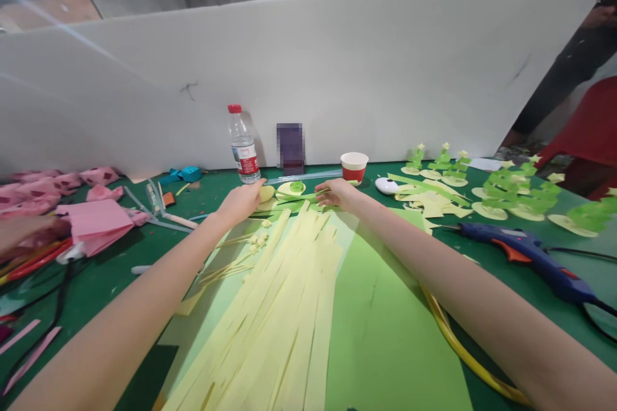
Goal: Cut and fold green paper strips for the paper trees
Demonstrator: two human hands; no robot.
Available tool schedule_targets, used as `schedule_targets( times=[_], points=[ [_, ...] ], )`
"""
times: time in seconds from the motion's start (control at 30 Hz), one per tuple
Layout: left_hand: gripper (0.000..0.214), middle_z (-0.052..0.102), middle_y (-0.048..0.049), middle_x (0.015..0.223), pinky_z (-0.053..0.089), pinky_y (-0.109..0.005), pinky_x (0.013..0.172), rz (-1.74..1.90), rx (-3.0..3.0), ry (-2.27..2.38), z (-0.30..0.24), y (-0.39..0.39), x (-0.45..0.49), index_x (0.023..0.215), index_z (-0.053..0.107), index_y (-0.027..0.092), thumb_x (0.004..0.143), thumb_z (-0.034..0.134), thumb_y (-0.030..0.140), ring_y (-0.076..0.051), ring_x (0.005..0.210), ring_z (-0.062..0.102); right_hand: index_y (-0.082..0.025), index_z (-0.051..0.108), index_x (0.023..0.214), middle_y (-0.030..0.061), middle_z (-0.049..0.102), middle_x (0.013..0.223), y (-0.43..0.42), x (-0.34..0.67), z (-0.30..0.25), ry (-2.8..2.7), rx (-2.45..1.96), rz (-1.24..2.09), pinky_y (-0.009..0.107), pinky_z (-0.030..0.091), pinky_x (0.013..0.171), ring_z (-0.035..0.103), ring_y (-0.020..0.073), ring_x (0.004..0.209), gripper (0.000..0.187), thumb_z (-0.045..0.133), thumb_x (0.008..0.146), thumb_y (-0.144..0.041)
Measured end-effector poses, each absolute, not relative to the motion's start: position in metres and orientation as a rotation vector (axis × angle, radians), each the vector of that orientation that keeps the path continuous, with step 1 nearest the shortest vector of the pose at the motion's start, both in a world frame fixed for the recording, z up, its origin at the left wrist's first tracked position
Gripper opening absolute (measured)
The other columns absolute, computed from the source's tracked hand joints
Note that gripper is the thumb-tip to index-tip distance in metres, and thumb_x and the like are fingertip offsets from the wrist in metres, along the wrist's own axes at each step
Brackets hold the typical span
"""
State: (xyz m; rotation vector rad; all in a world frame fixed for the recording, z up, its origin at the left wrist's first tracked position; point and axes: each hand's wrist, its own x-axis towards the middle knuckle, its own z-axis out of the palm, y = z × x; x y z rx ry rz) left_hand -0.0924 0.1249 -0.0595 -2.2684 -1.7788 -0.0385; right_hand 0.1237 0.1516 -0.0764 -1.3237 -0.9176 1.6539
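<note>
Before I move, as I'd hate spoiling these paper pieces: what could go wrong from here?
The glue gun lies near the right forearm, nozzle close to the pale yellow paper pieces; if hot, it might burn skin or mark them. The right hand could knock the cup close behind it.

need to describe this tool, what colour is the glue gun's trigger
The trigger is orange-red, best seen in the head view.

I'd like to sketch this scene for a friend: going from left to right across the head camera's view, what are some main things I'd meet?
Pink paper sheets → left hand → pale disc with a green coil → right hand → white rounded object → blue glue gun.
</note>
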Motion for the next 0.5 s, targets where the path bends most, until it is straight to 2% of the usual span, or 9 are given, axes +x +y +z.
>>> schedule_targets(
  times=[0.13,0.33,0.5],
  points=[
    [0.031,0.054,-0.0085,0.112,0.049,-0.040,0.077,-0.114,-2.194,-1.730,-0.055,0.121,-0.100,0.114,0.049,0.015,0.086,0.051,0.028,-0.020,0.092,0.057,-0.014,0.051,0.111,0.0075,0.055,0.108,0.151,0.124,-0.077,-0.901,-1.298,1.669,0.037,0.049,0.075,0.057,0.0173,0.090,0.029,0.050,0.086,-0.029],
    [0.028,0.054,-0.0084,0.113,0.048,-0.041,0.079,-0.012,-2.375,-1.484,-0.060,0.116,-0.101,0.111,0.052,0.015,0.086,0.051,0.028,-0.021,0.095,0.056,-0.014,0.051,0.111,0.0075,0.055,0.108,0.151,0.121,-0.079,-0.803,-1.242,1.670,0.037,0.049,0.075,0.057,0.0173,0.090,0.029,0.050,0.086,-0.029],
    [0.029,0.053,-0.0086,0.114,0.048,-0.042,0.081,-0.006,-2.396,-1.453,-0.069,0.118,-0.100,0.112,0.051,0.016,0.086,0.051,0.028,-0.021,0.097,0.056,-0.014,0.051,0.112,0.0076,0.055,0.108,0.155,0.120,-0.078,-0.675,-1.165,1.649,0.036,0.050,0.074,0.057,0.0171,0.089,0.030,0.049,0.087,-0.030]
  ],
)
